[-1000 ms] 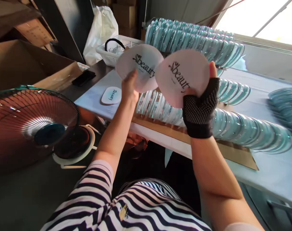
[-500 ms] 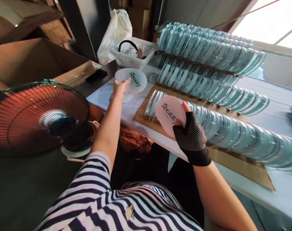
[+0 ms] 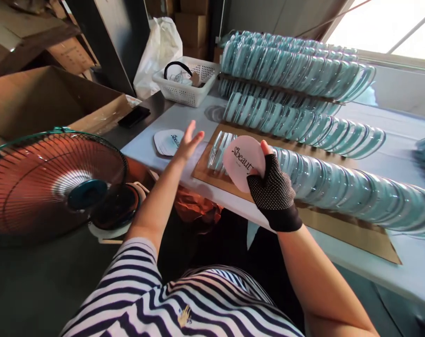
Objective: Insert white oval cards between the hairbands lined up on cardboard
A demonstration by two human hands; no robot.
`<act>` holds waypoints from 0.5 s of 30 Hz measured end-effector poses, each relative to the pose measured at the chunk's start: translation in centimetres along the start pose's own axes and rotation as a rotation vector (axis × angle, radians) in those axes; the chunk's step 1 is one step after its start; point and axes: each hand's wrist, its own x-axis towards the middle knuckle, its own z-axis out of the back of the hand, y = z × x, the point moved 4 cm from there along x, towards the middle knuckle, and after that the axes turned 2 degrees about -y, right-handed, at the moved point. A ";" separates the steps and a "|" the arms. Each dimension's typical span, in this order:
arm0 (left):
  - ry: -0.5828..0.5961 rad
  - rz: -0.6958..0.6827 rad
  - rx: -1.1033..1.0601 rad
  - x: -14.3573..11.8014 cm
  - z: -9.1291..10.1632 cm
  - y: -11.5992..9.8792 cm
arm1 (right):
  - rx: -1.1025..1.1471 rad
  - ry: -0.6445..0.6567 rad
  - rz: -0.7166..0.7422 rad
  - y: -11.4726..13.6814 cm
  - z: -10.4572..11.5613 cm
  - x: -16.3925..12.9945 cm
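Observation:
My right hand [image 3: 272, 185], in a black fingerless mesh glove, pinches a pale pink oval card [image 3: 243, 161] printed with "beauty" by its right edge. Whether that is one card or several I cannot tell. Bare and empty, my left hand [image 3: 189, 142] hovers with fingers apart, just right of a small stack of white rounded cards [image 3: 167, 142] with the same print on the table's left end. Behind my right hand runs a long row of clear, blue-tinted curved plastic pieces [image 3: 324, 187], standing on edge on a cardboard sheet [image 3: 352, 238].
More rows of curved pieces [image 3: 296, 75] stand farther back. A white perforated basket [image 3: 186, 93] holds a black band and small items. A dark phone-like object [image 3: 134, 116] lies left of the white tabletop [image 3: 145, 150]. An orange-lit fan [image 3: 54, 182] and an open carton [image 3: 51, 93] stand left.
My left hand has let go of the white printed card, which now lies on the stack at the table's left end. My right hand still holds its pink card.

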 end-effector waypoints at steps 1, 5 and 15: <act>0.093 0.080 -0.157 -0.8 -2.2 0.3 | -0.007 0.016 -0.005 0.3 -0.3 0.0; 0.206 0.265 -0.421 -3.1 -7.6 1.8 | -0.071 0.119 -0.041 1.3 -3.0 1.4; 0.279 0.340 -0.607 -3.2 -8.2 0.9 | -0.195 0.277 0.032 2.1 -8.5 5.7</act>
